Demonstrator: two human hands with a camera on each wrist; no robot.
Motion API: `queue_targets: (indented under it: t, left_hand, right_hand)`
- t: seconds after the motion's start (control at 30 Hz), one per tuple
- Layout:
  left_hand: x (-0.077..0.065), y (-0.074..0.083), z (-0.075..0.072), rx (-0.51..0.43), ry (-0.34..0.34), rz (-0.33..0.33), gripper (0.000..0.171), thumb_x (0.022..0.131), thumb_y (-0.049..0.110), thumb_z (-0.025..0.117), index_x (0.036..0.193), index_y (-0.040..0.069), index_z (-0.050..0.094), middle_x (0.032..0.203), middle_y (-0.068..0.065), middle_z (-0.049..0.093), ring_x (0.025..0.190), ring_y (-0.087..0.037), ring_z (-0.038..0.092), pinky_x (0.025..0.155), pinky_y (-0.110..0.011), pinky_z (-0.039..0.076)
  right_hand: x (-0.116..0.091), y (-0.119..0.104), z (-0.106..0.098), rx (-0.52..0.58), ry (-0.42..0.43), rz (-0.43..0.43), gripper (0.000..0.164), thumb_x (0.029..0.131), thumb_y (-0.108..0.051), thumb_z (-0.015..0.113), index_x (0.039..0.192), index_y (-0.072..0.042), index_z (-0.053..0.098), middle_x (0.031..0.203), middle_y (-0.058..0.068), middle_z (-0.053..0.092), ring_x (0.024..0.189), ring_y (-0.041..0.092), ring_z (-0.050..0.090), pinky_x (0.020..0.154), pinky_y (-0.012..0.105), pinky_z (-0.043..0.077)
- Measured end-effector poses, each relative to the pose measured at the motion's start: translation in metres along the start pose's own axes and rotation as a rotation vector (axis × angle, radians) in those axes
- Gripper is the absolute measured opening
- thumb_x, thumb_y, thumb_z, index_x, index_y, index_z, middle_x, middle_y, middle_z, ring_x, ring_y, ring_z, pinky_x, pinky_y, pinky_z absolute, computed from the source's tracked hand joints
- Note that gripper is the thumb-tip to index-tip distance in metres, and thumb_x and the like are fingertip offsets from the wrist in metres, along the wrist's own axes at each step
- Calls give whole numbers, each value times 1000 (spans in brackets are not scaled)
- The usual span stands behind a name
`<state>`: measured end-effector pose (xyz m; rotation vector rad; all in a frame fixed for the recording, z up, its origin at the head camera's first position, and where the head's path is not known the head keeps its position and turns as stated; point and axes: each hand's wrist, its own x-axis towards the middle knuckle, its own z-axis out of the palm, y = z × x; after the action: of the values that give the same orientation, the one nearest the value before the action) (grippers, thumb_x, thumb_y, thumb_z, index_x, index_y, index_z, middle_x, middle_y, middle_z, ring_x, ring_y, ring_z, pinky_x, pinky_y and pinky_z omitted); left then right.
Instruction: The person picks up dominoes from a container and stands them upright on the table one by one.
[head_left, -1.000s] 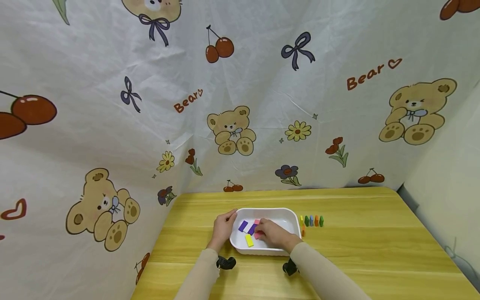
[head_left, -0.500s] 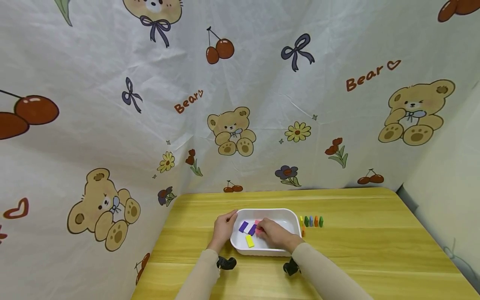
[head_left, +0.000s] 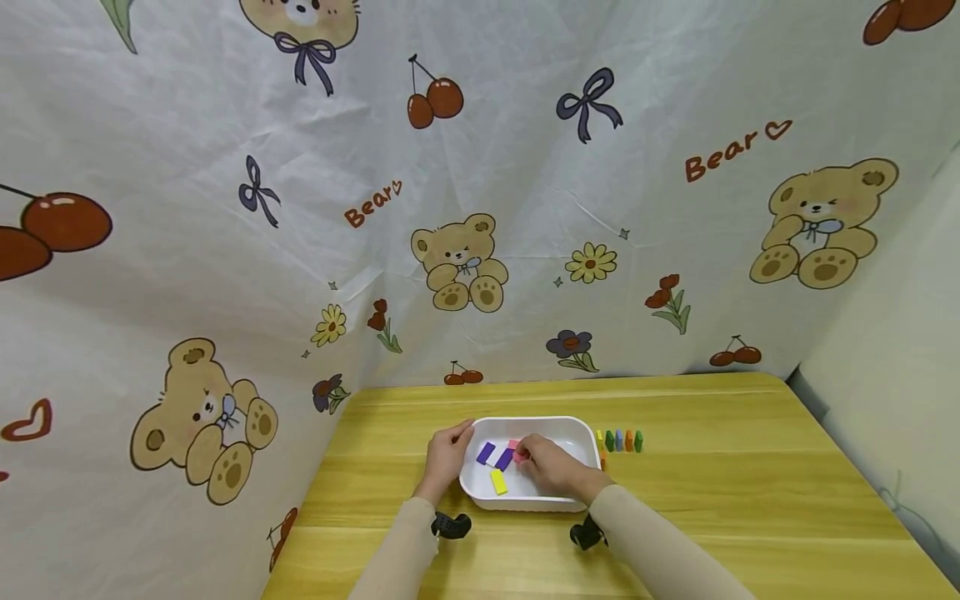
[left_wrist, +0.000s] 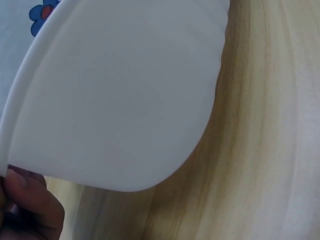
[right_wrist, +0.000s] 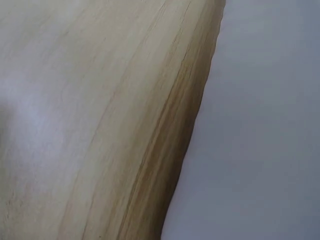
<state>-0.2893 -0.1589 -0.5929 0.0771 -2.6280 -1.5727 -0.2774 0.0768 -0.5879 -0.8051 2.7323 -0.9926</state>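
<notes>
A white plastic tray [head_left: 525, 503] stands on the table. At its left end my left hand [head_left: 447, 457] grips the rim; the left wrist view shows a thumb and finger [left_wrist: 35, 202] at the tray's edge. My right hand [head_left: 555, 467] reaches over the front rim into the tray, its fingertips pinching a pink domino block [head_left: 518, 457]. Another pink block [head_left: 513, 444] lies just behind it. Left of these lie two purple blocks [head_left: 486, 453] with a white block [head_left: 494, 456] between them, and a yellow block [head_left: 498, 482] nearer the front. The right wrist view catches only tray wall and tabletop.
Right of the tray, several coloured blocks [head_left: 619, 441] stand upright in a row, with an orange block [head_left: 603, 459] close to the tray's wall. Behind the wooden table [head_left: 720, 500] hangs a bear-printed cloth [head_left: 517, 333].
My right hand has shifted slightly back and right inside the tray, with pink at its fingertips. The left hand keeps its place on the rim. The head view has turned slightly.
</notes>
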Motion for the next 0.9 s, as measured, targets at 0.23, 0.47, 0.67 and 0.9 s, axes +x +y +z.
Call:
queue_targets:
  t: [0.23, 0.47, 0.67, 0.9]
  left_hand:
    - [0, 1, 0, 13, 12, -8, 33, 106, 28, 60, 133, 14, 71, 139, -9, 68, 134, -31, 60, 109, -46, 53]
    - [-1, 3, 0, 37, 21, 5, 31, 106, 27, 61, 132, 16, 73, 137, -9, 69, 132, -32, 61, 109, -47, 52]
    - [0, 2, -1, 25, 13, 4, 32, 106, 27, 60, 133, 14, 71, 138, -10, 68, 133, -33, 61, 109, -48, 52]
    - [0, 3, -2, 13, 1, -6, 33, 106, 30, 60, 134, 16, 71, 140, -9, 67, 135, -32, 59, 110, -48, 52]
  right_hand:
    - [-2, -5, -3, -10, 36, -66, 7, 101, -2, 57, 102, -8, 61, 99, 0, 60, 94, 12, 55, 88, 37, 56]
    - [-6, -9, -10, 16, 30, -31, 7, 102, -3, 59, 105, -9, 61, 99, -1, 62, 93, 13, 57, 86, 38, 56]
    - [-12, -8, -15, 41, 27, 8, 7, 102, -5, 59, 107, -10, 60, 98, -1, 62, 90, 12, 56, 82, 35, 56]
    - [-18, -7, -20, 66, 33, 10, 7, 104, -8, 59, 110, -9, 60, 97, -4, 60, 89, 10, 55, 77, 27, 54]
